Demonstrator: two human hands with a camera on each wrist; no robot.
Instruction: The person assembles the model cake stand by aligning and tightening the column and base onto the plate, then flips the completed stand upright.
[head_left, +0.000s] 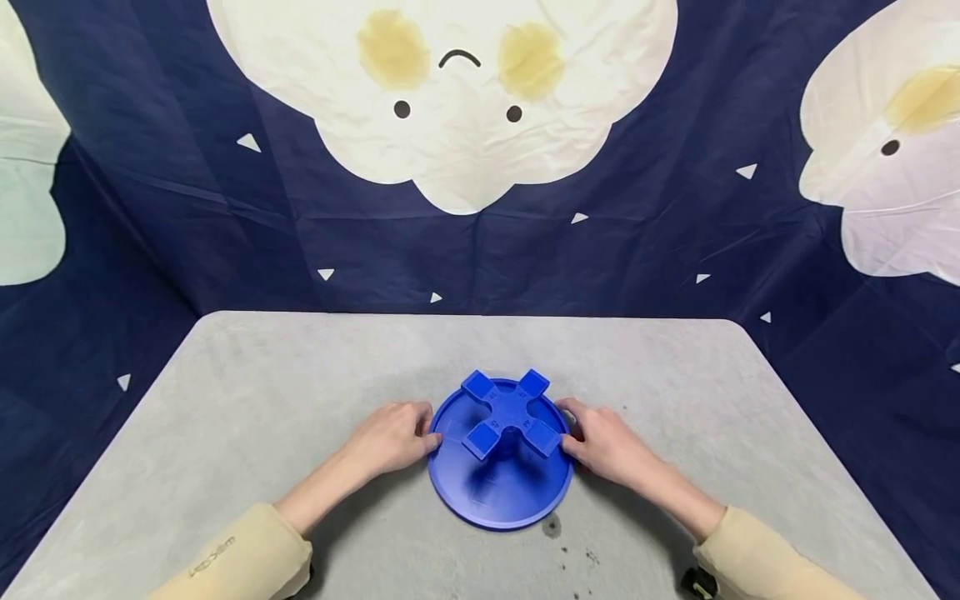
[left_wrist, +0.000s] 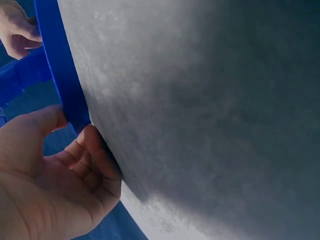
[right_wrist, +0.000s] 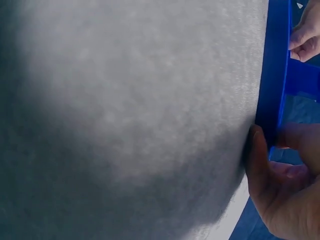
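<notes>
A blue round plastic base point(head_left: 483, 502) with a raised rim is at the middle of the grey table. Over its middle, on a short post, stands a blue four-armed cross point(head_left: 510, 407) with small numbers marked on it. My left hand point(head_left: 393, 437) pinches the rim at the left, thumb on top and fingers curled at the outer edge. Opposite it, my right hand point(head_left: 606, 443) pinches the right side of the rim in the same way. Both wrist views show the rim point(left_wrist: 56, 55) between thumb and fingers, close to the tabletop; whether its underside touches the table I cannot tell.
The grey table point(head_left: 300, 367) has rounded far corners and a few dark spots point(head_left: 552, 525) just right of the base. Behind and beside it hangs a dark blue cloth point(head_left: 262, 233) with white clouds and small triangles.
</notes>
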